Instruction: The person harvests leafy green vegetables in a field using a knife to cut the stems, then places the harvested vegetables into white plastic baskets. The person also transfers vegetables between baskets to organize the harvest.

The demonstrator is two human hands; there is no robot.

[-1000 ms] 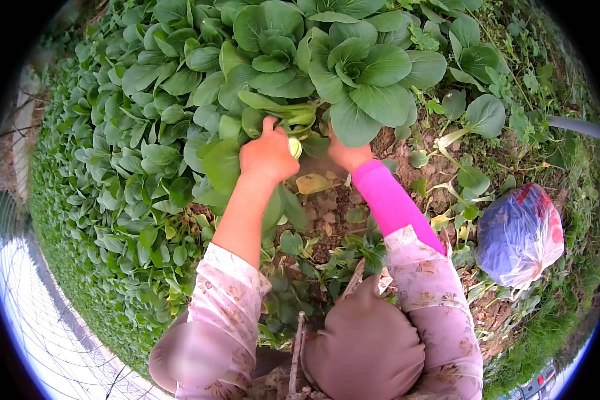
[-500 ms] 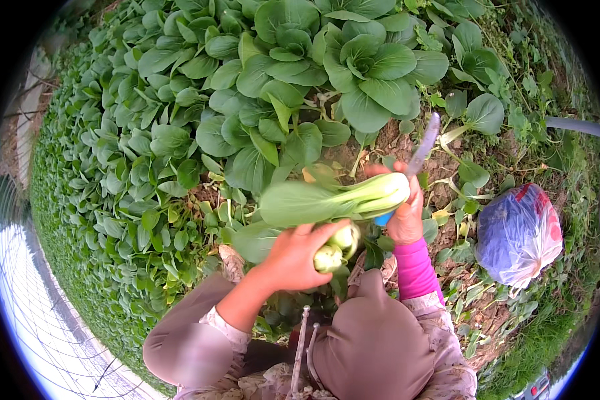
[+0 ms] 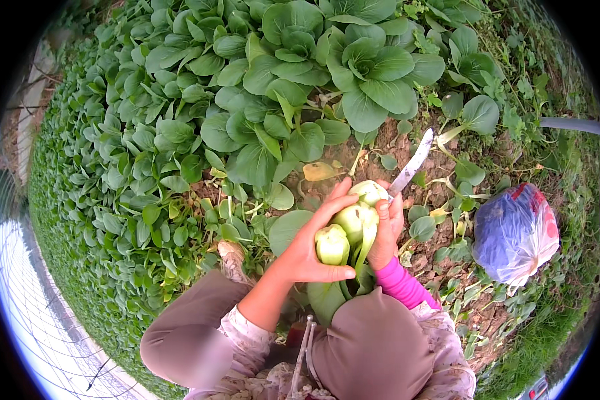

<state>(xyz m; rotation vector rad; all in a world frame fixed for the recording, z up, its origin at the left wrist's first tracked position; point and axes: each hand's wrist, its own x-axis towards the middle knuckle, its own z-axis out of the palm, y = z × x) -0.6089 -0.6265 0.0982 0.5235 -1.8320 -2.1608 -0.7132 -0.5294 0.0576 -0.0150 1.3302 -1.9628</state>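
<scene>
Several cut heads of bok choy (image 3: 351, 223) are bunched together in front of me, pale bases up and leaves hanging toward my lap. My left hand (image 3: 310, 248) curls round the bunch from the left, fingers across its far side and thumb along the near side. Against its right side rests my right hand (image 3: 388, 230), which grips a knife (image 3: 413, 161). The blade points up and to the right, away from the bunch. The knife's handle is hidden in the right hand and behind the bok choy.
Dense bok choy plants (image 3: 273, 73) grow ahead and to the left. Bare soil (image 3: 420, 200) with loose leaves lies around the knife. A tied plastic bag (image 3: 517, 233) sits at the right. My bent knees (image 3: 373, 340) are close below the hands. Wire fencing (image 3: 40, 313) runs along the far left.
The bok choy in my right hand has swung from lying sideways to base up and joined those in my left hand. Both hands have come together, and the knife has tilted further right.
</scene>
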